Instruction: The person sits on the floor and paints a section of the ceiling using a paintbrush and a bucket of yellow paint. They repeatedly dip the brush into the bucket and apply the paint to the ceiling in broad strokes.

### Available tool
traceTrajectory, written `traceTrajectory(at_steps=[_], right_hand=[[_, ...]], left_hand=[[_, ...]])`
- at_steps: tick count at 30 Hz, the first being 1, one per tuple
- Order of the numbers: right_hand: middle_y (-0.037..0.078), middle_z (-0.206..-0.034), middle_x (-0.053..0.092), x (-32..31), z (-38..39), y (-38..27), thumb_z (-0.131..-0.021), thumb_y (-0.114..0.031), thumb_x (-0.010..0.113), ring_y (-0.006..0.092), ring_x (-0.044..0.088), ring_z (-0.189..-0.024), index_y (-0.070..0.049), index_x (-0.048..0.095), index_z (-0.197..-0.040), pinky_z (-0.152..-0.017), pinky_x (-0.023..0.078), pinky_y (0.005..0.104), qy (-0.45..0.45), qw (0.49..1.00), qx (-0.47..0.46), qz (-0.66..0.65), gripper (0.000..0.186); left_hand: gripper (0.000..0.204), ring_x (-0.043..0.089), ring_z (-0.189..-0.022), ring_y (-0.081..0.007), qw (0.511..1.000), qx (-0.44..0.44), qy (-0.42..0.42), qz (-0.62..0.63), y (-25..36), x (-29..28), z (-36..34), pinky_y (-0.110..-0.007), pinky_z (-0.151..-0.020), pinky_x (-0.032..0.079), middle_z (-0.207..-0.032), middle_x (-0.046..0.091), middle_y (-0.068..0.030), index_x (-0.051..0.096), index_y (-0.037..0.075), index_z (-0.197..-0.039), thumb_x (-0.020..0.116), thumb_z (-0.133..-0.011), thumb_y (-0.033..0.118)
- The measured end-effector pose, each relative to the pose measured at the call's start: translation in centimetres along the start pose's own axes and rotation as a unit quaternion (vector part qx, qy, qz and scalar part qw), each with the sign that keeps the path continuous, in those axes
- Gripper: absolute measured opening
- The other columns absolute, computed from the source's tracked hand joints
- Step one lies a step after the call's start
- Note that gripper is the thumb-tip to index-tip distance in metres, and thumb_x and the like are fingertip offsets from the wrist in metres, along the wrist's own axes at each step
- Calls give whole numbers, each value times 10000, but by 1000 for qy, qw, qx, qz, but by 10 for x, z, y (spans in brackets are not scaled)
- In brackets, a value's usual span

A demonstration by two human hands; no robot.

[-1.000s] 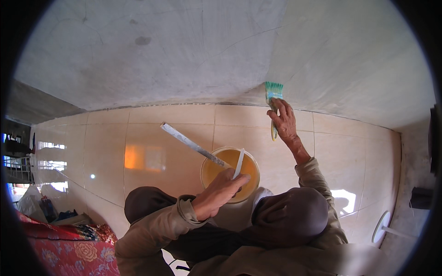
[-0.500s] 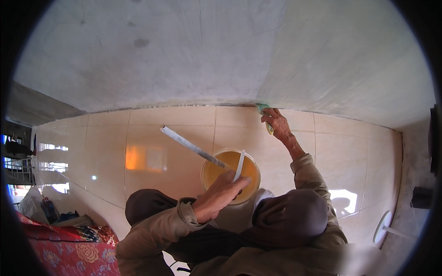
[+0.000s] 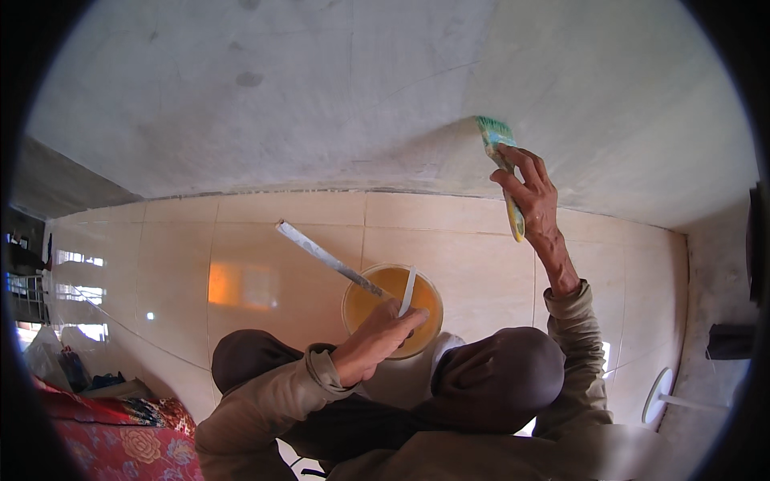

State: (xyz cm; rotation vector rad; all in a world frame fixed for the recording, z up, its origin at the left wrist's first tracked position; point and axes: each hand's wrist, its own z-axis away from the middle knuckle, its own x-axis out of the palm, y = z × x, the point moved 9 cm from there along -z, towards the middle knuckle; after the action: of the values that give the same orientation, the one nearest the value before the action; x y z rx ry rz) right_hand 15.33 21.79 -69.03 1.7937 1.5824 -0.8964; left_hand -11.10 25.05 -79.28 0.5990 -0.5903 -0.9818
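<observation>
Brush up at the grey wall, green bristles against it, handle pinched in right hand. Left hand over bucket, closed on white strip; grip on mottled stick unclear. Bucket between knees, tiled floor around. Red floral cloth lower left.

The brush has risen up the wall.
</observation>
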Motion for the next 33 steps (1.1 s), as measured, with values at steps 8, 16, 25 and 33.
traceTrajectory(at_steps=[8,16,25,33], right_hand=[[109,-1409,519,117,101,23,-767,-72,711,368,512,-1302,-137,616,-1025,-996,509,490,-29,999,4,15,282],[88,-1270,594,169,129,18,-743,-56,720,338,592,-1164,-123,679,-935,-892,565,455,-135,984,51,-101,207],[74,-1181,697,-22,-27,8,-684,23,763,287,666,-1012,-96,721,-966,-810,595,399,-55,997,-31,-35,309],[66,-1119,745,-199,-163,-5,-817,30,761,243,723,-1007,-100,732,-984,-795,620,337,21,995,-97,-5,214]], left_hand=[[332,294,-566,-43,1000,7,-7,-15,11,4,3,-265,-500,237,-653,356,69,429,125,-774,575,-1004,316],[342,285,-554,-41,1000,25,8,1,7,4,4,-265,-494,233,-638,330,75,428,145,-752,583,-1000,323],[368,317,-559,-56,997,27,-40,-52,6,8,-2,-267,-496,257,-649,373,60,431,127,-742,599,-982,349],[360,385,-582,-79,998,51,-26,-11,2,7,-9,-268,-532,326,-662,445,15,520,61,-770,620,-954,354]])
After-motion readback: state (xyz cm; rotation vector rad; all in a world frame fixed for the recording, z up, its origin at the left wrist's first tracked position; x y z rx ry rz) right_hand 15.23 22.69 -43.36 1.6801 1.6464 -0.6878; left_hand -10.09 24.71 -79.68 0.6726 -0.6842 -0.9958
